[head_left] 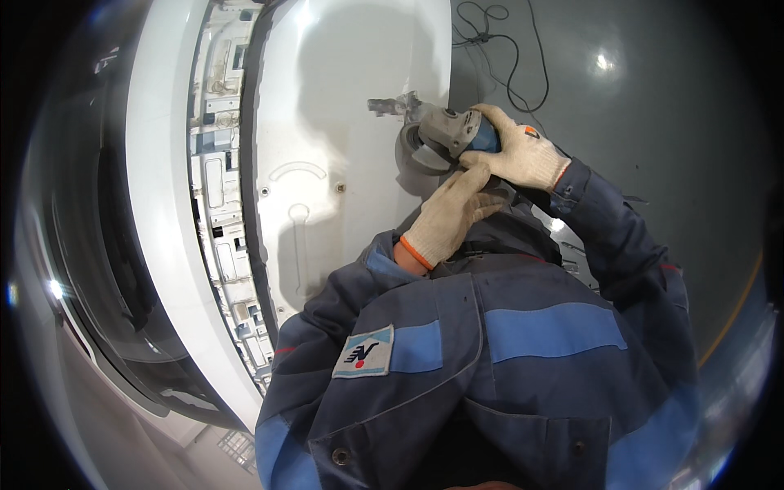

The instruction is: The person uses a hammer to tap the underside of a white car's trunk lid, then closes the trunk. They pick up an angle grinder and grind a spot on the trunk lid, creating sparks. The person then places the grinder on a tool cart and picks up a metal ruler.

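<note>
My right hand (523, 155), in a cream knit glove, is closed round the blue and grey angle grinder (449, 131), thumb along its near side. My left hand (445, 224), gloved with an orange cuff, reaches up against the grinder's near underside, just below my right hand, its fingers stretched out. The grinder's guard and disc sit over the right part of a white metal panel (286, 82) with pressed shapes and small holes. A small metal fitting (392, 106), blurred, shows just beyond the grinder head; I cannot make out what it is.
Left of the panel run a white strip of slotted body structure (220, 163), a smooth white edge (159, 163) and dark glossy glass (90, 204). At right, looped black cable (523, 106) lies on the grey floor (637, 122), with a yellow line (735, 302) farther right.
</note>
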Available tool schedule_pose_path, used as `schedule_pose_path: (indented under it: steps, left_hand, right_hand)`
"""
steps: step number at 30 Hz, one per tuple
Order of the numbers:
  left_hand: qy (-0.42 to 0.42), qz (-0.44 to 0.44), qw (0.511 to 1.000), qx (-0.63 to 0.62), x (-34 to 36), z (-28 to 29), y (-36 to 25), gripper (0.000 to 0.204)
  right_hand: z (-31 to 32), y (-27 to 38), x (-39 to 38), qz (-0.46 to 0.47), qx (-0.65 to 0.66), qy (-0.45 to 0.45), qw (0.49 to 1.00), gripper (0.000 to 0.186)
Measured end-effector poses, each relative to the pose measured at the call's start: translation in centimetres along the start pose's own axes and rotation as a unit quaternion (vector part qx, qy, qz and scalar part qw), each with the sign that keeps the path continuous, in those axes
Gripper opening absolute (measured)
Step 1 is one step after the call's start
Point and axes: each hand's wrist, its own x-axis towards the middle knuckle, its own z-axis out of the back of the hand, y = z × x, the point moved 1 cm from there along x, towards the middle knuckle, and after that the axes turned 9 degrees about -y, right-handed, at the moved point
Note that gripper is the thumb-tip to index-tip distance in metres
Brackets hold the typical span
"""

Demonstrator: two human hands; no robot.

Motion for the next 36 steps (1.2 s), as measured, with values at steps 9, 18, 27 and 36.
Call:
schedule_pose_path:
  steps: [9,18,27,36]
  left_hand:
    - [0.022,-0.002,0.999,0.037,0.9,0.0,0.4,0.059]
    - [0.023,-0.001,0.998,0.052,1.2,-0.1,0.5,0.069]
    - [0.03,0.006,0.997,0.065,1.8,-0.1,1.0,0.074]
    - [0.024,0.025,0.996,0.079,2.0,-0.1,0.9,0.069]
  right_hand:
    - [-0.3,-0.9,0.2,0.002,-0.009,-0.018,1.0,0.105]
    - [-0.6,-1.1,0.2,-0.006,-0.018,-0.01,1.0,0.104]
    - [-1.2,-1.9,-0.1,0.005,0.01,-0.037,0.999,0.105]
    - [-1.0,-1.9,-0.5,-0.014,-0.016,-0.039,0.999,0.103]
